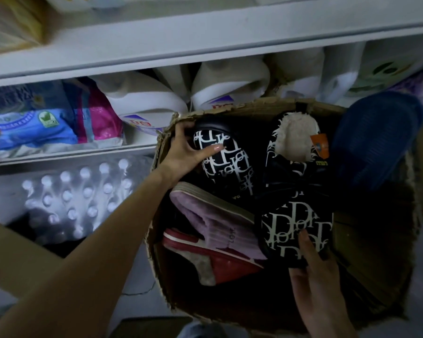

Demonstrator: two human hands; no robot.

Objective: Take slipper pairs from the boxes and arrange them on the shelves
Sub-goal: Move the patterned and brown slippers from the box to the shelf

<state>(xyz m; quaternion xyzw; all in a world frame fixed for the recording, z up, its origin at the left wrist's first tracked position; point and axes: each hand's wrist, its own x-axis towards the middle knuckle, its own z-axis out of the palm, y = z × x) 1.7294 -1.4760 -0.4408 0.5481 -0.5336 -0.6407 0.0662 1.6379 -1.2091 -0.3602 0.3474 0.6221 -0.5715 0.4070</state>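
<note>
Has both hands in the cardboard box (158,152) at centre right of the frame. Curls the left hand (188,148) over the toe of a black-and-white lettered slipper (230,164) at the upper middle of the box. Holds with the right hand (315,272), thumb on top and palm beneath, the matching slipper (296,223) at lower right. Looks set to lift the pair out together. Risks snagging the lilac slipper (213,215) and red slipper (230,262) wedged just beside, tipping them over the torn rim. Risks knocking the blue slipper (374,140) perched at the upper right corner. Might also fumble the right-hand grip, taken at one end only. Finds little free room among the paper rolls (230,79) under the white shelf (205,32) at the top.
</note>
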